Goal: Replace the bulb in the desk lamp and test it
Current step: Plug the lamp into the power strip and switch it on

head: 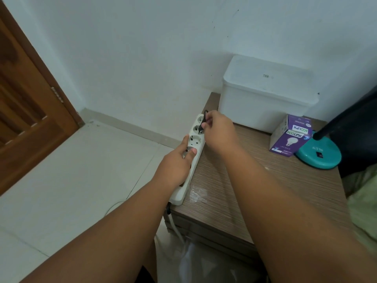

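Note:
A white power strip (196,140) with several sockets lies along the left edge of a wooden bedside table (255,180). My left hand (176,163) grips the strip's middle, thumb on top. My right hand (218,130) pinches a black plug (203,125) at the second socket from the far end; its prongs touch the socket. At the right stands the lamp's teal round base (320,155) with a black stem (334,123); the lamp head is out of view. A purple Ecolink bulb box (290,137) sits beside the base.
A white lidded plastic box (263,94) stands at the table's back against the wall. A brown wooden door (26,103) is at the left over a pale tiled floor (77,180). A clear plastic bag (195,262) hangs below the table front. Green fabric (365,201) lies at the right.

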